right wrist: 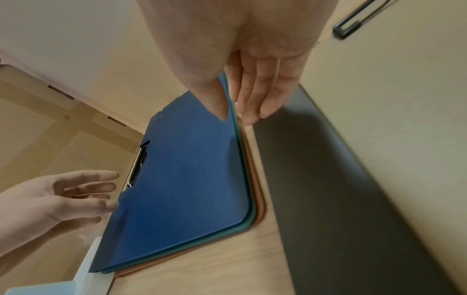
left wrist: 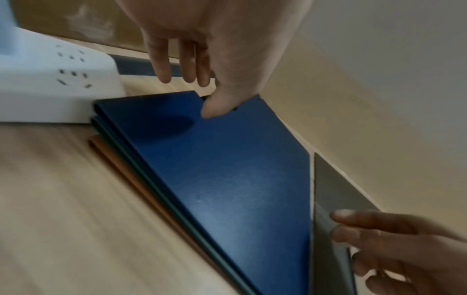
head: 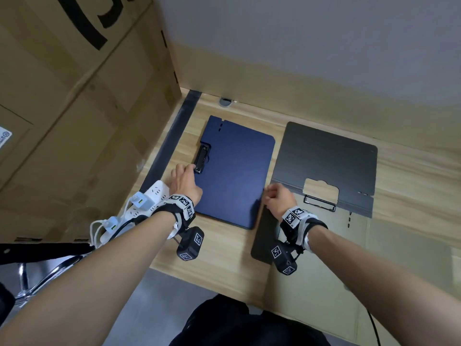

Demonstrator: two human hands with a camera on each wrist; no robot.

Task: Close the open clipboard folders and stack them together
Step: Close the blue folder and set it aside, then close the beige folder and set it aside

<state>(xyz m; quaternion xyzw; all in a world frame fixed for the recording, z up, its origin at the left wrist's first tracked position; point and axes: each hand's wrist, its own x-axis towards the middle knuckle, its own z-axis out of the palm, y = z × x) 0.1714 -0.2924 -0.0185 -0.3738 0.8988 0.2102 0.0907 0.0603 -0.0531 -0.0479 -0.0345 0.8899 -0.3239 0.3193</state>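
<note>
A blue clipboard folder (head: 234,173) lies closed on the wooden desk, on top of a green folder (left wrist: 156,179) and an orange folder (left wrist: 121,159). Its clip (head: 202,158) faces left. My left hand (head: 184,176) is at the stack's left edge, thumb on the blue cover (left wrist: 215,107), fingers straight and spread beside it. My right hand (head: 270,196) is at the stack's right edge, thumb on the blue cover, fingers (right wrist: 265,95) reaching down along the side. To the right a dark grey folder (head: 326,166) lies open and flat, its clip (head: 319,203) exposed.
A white power strip (head: 152,198) with plugged chargers touches the stack's near-left corner. A large cardboard box (head: 74,96) walls off the left side. A wall runs along the back of the desk (head: 224,250). Chair parts (head: 37,270) show at lower left.
</note>
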